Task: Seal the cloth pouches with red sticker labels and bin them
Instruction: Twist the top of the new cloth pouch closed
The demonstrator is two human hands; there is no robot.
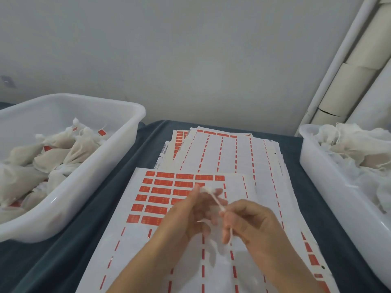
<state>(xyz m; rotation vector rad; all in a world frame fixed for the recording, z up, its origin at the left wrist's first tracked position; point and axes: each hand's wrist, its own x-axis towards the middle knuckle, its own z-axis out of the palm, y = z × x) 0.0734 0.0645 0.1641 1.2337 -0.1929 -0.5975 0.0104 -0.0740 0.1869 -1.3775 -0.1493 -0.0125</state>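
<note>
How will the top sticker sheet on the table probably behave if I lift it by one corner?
The top sticker sheet looks like thin paper, so it would probably bend and droop rather than stay flat. It seems light, since it lies loosely on the other sheets. It may also slide, because the stack is already fanned out unevenly.

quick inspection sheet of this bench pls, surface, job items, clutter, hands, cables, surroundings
surface: dark blue cloth over the table
job's things: sticker sheet partly peeled; left bin holds red-labelled pouches; right bin holds unlabelled pouches
clutter: spent sheets fanned behind
hands: left hand and right hand pinch a white drawstring over the sheet
cables: nothing seen
surroundings: plain wall, white piping at right
</note>
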